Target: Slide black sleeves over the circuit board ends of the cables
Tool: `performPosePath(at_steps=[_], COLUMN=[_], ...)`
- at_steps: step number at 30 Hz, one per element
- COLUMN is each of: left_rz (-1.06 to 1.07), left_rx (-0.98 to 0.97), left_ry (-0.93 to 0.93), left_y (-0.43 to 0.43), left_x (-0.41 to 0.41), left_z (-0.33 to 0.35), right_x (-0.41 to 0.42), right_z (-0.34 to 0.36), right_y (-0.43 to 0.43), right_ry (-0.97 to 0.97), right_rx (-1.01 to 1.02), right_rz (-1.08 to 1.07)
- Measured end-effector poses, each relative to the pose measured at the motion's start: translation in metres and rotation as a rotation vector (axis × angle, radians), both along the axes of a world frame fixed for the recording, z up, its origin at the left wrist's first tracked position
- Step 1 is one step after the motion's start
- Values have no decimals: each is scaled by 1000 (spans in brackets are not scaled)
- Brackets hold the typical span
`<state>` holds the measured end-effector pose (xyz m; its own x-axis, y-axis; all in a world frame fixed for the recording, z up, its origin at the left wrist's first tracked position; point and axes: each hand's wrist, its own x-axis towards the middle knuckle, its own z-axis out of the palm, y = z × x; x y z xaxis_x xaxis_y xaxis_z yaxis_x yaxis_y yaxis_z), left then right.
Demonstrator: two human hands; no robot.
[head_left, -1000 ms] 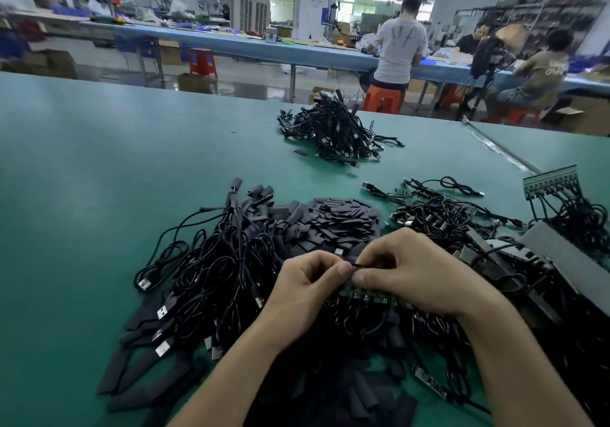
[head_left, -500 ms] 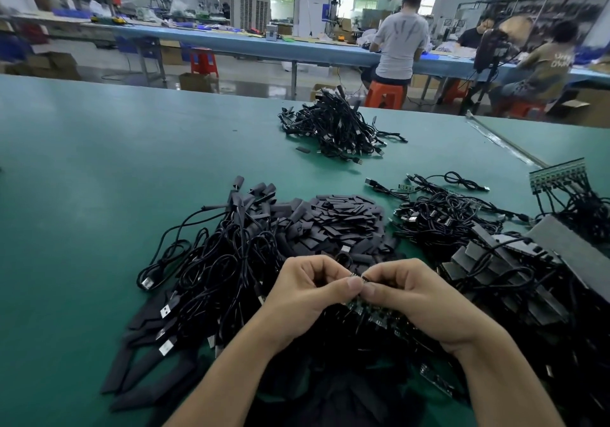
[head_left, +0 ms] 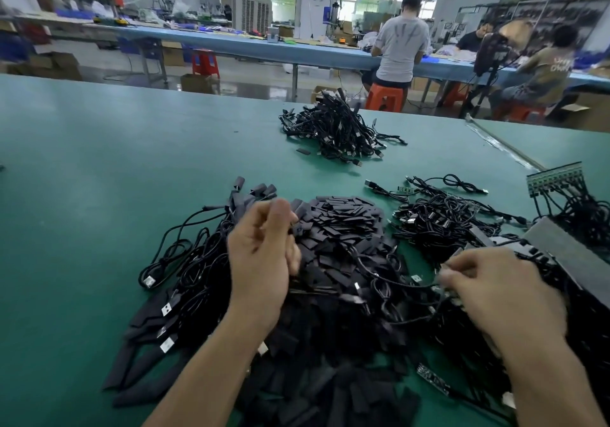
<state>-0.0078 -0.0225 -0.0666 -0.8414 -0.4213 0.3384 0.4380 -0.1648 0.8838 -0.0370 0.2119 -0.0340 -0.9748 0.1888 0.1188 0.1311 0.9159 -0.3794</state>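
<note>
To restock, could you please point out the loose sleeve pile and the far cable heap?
loose sleeve pile (head_left: pixel 343 215): head view, middle of its top.
far cable heap (head_left: pixel 336 129): head view, centre of the tangle.

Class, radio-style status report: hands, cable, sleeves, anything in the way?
Left hand above sleeve pile, grip unclear. Right hand pinches a cable, its end hidden. Loose cables tangled all round.

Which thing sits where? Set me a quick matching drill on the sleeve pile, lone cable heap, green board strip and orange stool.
1 sleeve pile
2 lone cable heap
3 green board strip
4 orange stool

a floor beyond the table
b right side of the table
c table centre
d table's far middle

Pairs: 1-c, 2-d, 3-b, 4-a
</note>
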Motion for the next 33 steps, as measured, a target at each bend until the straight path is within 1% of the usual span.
performPosePath(at_steps=[1, 2, 3, 4, 6, 8, 9, 11, 12, 14, 17, 19, 20, 21, 23, 25, 27, 29, 31, 33], left_rz=[96, 174, 221, 239, 193, 152, 150, 142, 141, 147, 183, 218, 234, 243, 238, 217, 188, 164, 150, 152], left_rx=[-102, -241, -390, -525, -724, -870, -916, -932, -919, -881, -858, -861, -867, -871, -871, -889, -921, -942, -952, -954], left_ry=[43, 69, 66, 31, -109, -255, -293, -328, -339, -345, -342, -340, -339, -342, -358, -392, -429, -462, -483, -490], left_y=[-4, -8, -11, -13, -17, -21, -22, -24, -25, -26, -24, -22, -21, -20, -20, -20, -20, -19, -19, -19], left_x=[1, 1, 2, 0, -5, -8, -8, -7, -7, -6, -3, -3, -3, -4, -5, -6, -8, -11, -13, -13], left_z=[3, 6, 6, 4, -3, -10, -12, -14, -14, -16, -19, -22, -23, -23, -23, -21, -20, -19, -18, -19], right_x=[1, 1, 1, 0, 0, -2, -5, -12, -14, -21, -27, -29, -30, -30, -29, -33, -42, -51, -57, -61], right_z=[5, 8, 10, 12, 16, 19, 20, 20, 20, 16, 10, 7, 5, 2, -6, -15, -27, -37, -47, -55], right_y=[-1, -3, -6, -10, -20, -25, -26, -27, -27, -24, -20, -20, -22, -27, -41, -53, -61, -67, -72, -75], right_ry=[34, 21, -9, -35, -72, -125, -154, -187, -191, -233, -362, -357, -313, -253, -132, -36, -47, -135, -202, -204], right_rx=[80, 145, 202, 251, 264, 235, 204, 148, 169, 293, 479, 533, 527, 468, 272, 135, 132, 180, 181, 161], right_rz=[-101, -136, -117, -74, 17, 82, 93, 83, 74, 81, 153, 205, 223, 239, 276, 321, 327, 300, 273, 245])
